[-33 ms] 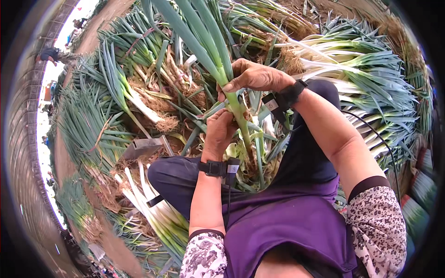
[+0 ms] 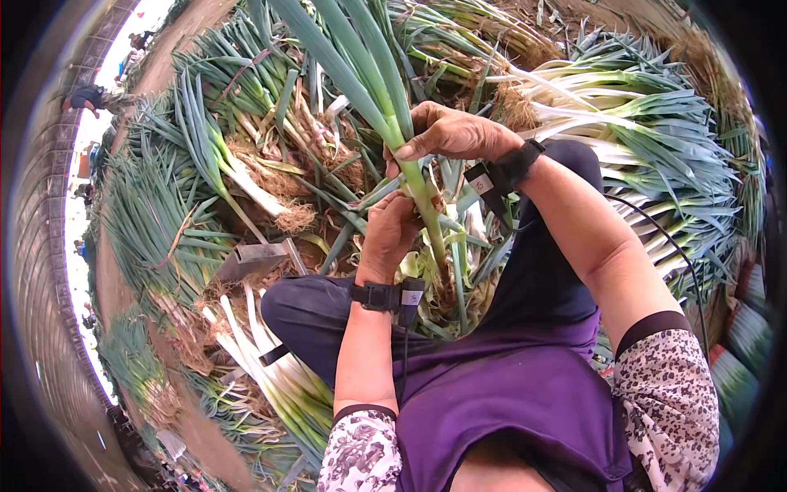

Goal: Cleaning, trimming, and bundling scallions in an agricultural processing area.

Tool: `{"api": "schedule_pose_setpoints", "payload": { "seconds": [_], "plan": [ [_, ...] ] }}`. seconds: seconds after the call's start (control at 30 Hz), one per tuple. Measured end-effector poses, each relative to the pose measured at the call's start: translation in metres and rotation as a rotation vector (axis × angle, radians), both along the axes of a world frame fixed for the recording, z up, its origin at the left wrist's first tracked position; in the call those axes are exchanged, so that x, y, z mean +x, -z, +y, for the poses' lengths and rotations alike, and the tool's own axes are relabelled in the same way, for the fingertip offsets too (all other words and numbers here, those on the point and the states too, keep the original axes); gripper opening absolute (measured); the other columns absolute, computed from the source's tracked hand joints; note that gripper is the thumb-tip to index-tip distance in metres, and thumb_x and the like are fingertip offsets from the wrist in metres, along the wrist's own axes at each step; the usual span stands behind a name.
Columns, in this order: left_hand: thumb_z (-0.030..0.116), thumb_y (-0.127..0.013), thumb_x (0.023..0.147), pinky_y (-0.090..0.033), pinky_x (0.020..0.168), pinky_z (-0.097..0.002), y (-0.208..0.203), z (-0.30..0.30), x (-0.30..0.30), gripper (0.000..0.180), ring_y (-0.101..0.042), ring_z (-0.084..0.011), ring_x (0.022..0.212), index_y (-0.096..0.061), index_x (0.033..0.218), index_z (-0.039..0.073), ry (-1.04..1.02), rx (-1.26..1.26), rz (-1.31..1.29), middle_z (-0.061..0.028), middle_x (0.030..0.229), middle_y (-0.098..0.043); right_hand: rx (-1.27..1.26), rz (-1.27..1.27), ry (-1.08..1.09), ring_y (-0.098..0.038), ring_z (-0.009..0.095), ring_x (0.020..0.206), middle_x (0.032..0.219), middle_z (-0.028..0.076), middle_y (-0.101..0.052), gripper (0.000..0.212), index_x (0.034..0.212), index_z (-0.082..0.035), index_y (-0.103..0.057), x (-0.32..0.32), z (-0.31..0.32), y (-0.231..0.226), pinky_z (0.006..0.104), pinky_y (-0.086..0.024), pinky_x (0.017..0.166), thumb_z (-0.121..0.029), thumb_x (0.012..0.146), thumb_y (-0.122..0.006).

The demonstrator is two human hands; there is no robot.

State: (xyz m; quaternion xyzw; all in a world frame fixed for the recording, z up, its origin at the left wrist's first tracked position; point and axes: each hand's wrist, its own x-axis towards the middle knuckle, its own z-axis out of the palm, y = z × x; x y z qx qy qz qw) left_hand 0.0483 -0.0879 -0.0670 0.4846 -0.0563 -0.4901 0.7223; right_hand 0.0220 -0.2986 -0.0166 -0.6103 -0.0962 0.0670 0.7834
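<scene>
A large green onion (image 2: pixel 424 201) stands slanted in front of me, its thick leaves (image 2: pixel 361 66) reaching past the top edge and its root end low between my legs. My right hand (image 2: pixel 455 134) is closed round it where the leaves join the pale stalk, thumb on the near side. Just below, my left hand (image 2: pixel 389 234) has its fingers curled and pressed against the stalk's left side. Its fingertips are partly hidden, so whether they pinch a loose outer leaf cannot be told. Black straps with small dark devices circle both wrists.
Piles of green onions (image 2: pixel 656 123) lie at the right, and more (image 2: pixel 156 213) at the left. Peeled white stalks (image 2: pixel 262 353) rest by my left knee, near a metal piece (image 2: pixel 250 261). Leaf trimmings (image 2: pixel 422 283) cover the ground between my legs. A dark cable (image 2: pixel 668 234) runs beside my right arm.
</scene>
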Motion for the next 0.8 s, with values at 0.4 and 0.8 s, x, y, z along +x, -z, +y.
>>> {"api": "schedule_pose_setpoints", "payload": {
  "seconds": [0.4,0.8],
  "plan": [
    [0.021,-0.065,0.082,-0.047,0.056,-0.0308,0.12,0.034,-0.009,0.025,-0.06,-0.0162,0.062,-0.068,0.087,-0.004,0.462,0.722,-0.362,-0.0109,0.077,-0.066,0.192,0.059,0.179,-0.067,0.018,0.073,0.083,0.008,-0.066,0.019,0.097,0.001,-0.061,0.004,0.017,-0.041,0.0286,-0.055,0.068,-0.016,0.088,-0.063],
    [0.009,-0.07,0.082,-0.042,0.061,-0.0271,-0.017,-0.019,-0.014,0.016,-0.051,-0.0131,0.066,-0.061,0.092,0.0,-0.406,0.377,-1.222,-0.0042,0.076,-0.056,-0.292,0.212,0.328,-0.059,0.01,0.066,0.076,0.004,-0.062,0.027,0.097,0.007,-0.061,0.013,0.01,0.002,0.025,-0.05,0.057,-0.014,0.082,-0.068]
  ]
}}
